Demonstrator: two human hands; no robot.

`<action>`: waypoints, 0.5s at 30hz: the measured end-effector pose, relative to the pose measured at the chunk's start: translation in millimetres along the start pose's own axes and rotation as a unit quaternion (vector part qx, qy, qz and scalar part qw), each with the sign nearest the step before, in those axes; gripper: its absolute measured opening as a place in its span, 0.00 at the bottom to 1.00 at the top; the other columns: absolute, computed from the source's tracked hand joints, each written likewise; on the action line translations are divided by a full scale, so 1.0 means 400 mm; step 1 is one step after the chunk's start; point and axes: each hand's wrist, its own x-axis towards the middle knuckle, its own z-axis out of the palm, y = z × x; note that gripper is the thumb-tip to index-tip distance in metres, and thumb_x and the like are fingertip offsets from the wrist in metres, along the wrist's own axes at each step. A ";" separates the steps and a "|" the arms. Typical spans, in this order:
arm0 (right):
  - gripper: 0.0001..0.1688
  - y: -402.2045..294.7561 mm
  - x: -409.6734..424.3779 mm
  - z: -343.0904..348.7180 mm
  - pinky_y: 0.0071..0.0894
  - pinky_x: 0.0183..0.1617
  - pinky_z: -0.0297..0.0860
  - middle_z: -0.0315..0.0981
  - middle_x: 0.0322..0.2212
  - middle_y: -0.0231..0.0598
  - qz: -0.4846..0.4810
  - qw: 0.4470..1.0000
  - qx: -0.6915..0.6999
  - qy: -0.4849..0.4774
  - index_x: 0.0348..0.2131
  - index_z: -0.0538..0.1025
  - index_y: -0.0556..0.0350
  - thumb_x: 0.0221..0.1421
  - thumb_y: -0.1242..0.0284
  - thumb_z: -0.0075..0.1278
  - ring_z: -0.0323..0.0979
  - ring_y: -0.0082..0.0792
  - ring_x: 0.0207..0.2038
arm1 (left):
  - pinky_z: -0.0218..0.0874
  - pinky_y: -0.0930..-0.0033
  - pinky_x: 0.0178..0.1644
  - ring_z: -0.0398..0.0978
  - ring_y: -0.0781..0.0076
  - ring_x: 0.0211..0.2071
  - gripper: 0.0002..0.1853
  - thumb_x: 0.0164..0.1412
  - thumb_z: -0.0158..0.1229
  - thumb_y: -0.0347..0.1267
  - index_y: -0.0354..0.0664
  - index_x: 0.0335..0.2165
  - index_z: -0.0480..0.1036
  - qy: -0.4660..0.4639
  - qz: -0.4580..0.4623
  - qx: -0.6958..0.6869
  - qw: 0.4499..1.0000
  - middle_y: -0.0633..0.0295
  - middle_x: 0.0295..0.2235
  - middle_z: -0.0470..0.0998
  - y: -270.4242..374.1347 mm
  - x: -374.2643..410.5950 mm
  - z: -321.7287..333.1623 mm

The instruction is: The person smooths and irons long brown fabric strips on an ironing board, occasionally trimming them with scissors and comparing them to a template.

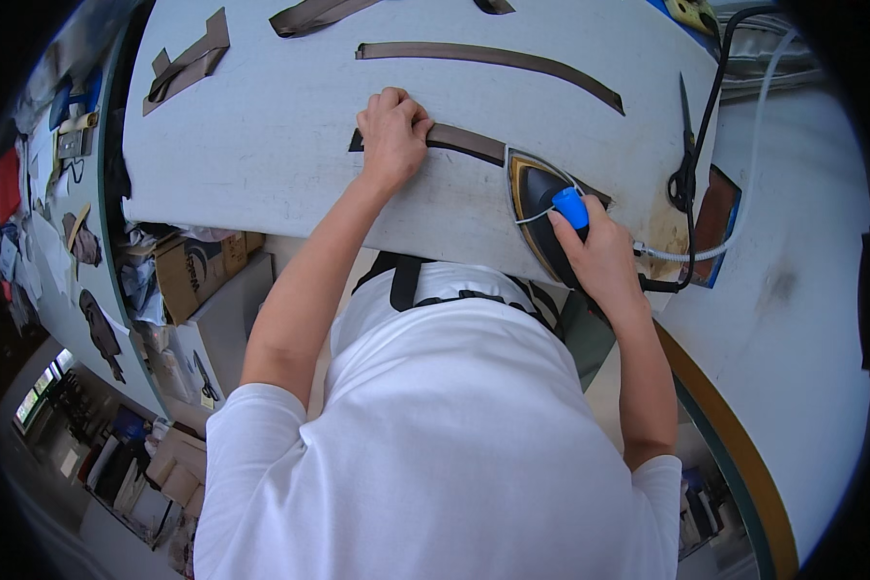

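In the head view, a narrow brown fabric strip (467, 140) lies across the pale padded ironing surface (275, 159). My left hand (395, 134) is over the strip's left part with curled fingers holding it; the fingertips are partly hidden. My right hand (600, 250) grips the handle of a steam iron (540, 188) that has a blue part on top. The iron's tip rests at the strip, covering a stretch of it, and a dark end shows beyond on the right. Farther up, a second brown strip (493, 54) lies in a gentle curve.
Folded brown fabric pieces (192, 65) lie at the upper left, with another brown piece (319, 16) along the top. Black-handled scissors (683, 159) lie near the right edge, beside the iron's cable and steam hose (750, 181). A cardboard box (196, 272) sits below on the left.
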 end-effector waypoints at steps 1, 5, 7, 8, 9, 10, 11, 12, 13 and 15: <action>0.24 -0.010 0.007 0.001 0.56 0.37 0.73 0.79 0.26 0.63 -0.003 1.000 -0.009 -0.001 0.41 0.75 0.65 0.64 0.58 0.57 0.79 0.65 0.32 | 0.56 0.54 0.53 0.70 0.58 0.48 0.03 0.54 0.69 0.29 0.44 0.28 0.81 -0.004 -0.002 -0.003 1.000 0.63 0.42 0.76 -0.003 0.000 0.000; 0.24 -0.032 0.026 0.004 0.55 0.38 0.74 0.79 0.26 0.63 -0.009 0.999 -0.032 -0.012 0.40 0.75 0.66 0.65 0.58 0.56 0.79 0.65 0.32 | 0.55 0.54 0.53 0.70 0.59 0.48 0.03 0.54 0.69 0.29 0.44 0.29 0.81 -0.013 -0.001 -0.002 1.000 0.64 0.43 0.75 0.002 0.005 -0.007; 0.25 -0.043 0.037 0.008 0.55 0.38 0.74 0.79 0.26 0.63 -0.019 0.999 -0.035 -0.015 0.40 0.75 0.66 0.65 0.57 0.56 0.80 0.65 0.32 | 0.55 0.54 0.53 0.70 0.59 0.48 0.03 0.54 0.69 0.28 0.44 0.29 0.81 -0.014 0.007 -0.001 1.000 0.64 0.43 0.75 0.008 0.009 -0.008; 0.25 -0.052 0.046 0.013 0.55 0.39 0.74 0.79 0.26 0.63 -0.028 0.999 -0.036 -0.015 0.40 0.75 0.66 0.65 0.57 0.55 0.80 0.65 0.32 | 0.55 0.53 0.53 0.70 0.59 0.49 0.03 0.54 0.69 0.28 0.43 0.29 0.81 -0.020 0.005 0.005 1.000 0.64 0.43 0.75 0.007 0.008 -0.008; 0.25 -0.065 0.057 0.016 0.55 0.39 0.74 0.79 0.26 0.63 -0.036 0.999 -0.036 -0.013 0.40 0.75 0.66 0.65 0.56 0.55 0.80 0.65 0.32 | 0.55 0.53 0.53 0.70 0.59 0.49 0.03 0.54 0.69 0.28 0.43 0.29 0.81 -0.028 0.004 0.010 1.000 0.64 0.43 0.75 0.005 0.011 -0.010; 0.26 -0.083 0.069 0.017 0.55 0.39 0.75 0.80 0.27 0.63 -0.039 0.998 -0.038 -0.020 0.40 0.75 0.66 0.66 0.56 0.55 0.80 0.65 0.33 | 0.54 0.53 0.53 0.70 0.59 0.49 0.03 0.54 0.68 0.28 0.43 0.29 0.81 -0.035 0.004 0.016 0.999 0.63 0.43 0.75 0.003 0.013 -0.011; 0.26 -0.106 0.083 0.014 0.55 0.39 0.75 0.80 0.27 0.63 -0.041 0.998 -0.040 -0.028 0.40 0.75 0.66 0.66 0.56 0.55 0.80 0.64 0.33 | 0.54 0.53 0.52 0.70 0.59 0.49 0.03 0.54 0.68 0.28 0.43 0.29 0.81 -0.040 0.004 0.020 0.999 0.63 0.43 0.75 0.002 0.016 -0.014; 0.26 -0.125 0.095 0.013 0.55 0.40 0.75 0.80 0.27 0.62 -0.044 0.997 -0.043 -0.036 0.41 0.75 0.66 0.66 0.55 0.54 0.80 0.64 0.33 | 0.54 0.53 0.52 0.70 0.59 0.49 0.03 0.54 0.68 0.28 0.43 0.29 0.81 -0.044 0.003 0.024 0.999 0.63 0.43 0.75 0.001 0.017 -0.016; 0.27 -0.140 0.107 0.016 0.55 0.40 0.75 0.80 0.28 0.63 -0.047 0.997 -0.052 -0.041 0.41 0.75 0.66 0.66 0.55 0.54 0.80 0.64 0.34 | 0.54 0.53 0.52 0.70 0.59 0.49 0.03 0.54 0.68 0.28 0.43 0.29 0.81 -0.048 0.003 0.028 0.998 0.63 0.43 0.75 0.000 0.018 -0.017; 0.27 -0.160 0.130 0.020 0.55 0.40 0.75 0.80 0.29 0.63 -0.055 0.995 -0.070 -0.051 0.41 0.75 0.67 0.66 0.55 0.54 0.80 0.64 0.35 | 0.55 0.53 0.52 0.70 0.59 0.49 0.03 0.54 0.68 0.28 0.43 0.29 0.81 -0.041 0.010 0.021 0.999 0.63 0.43 0.75 -0.004 0.018 -0.017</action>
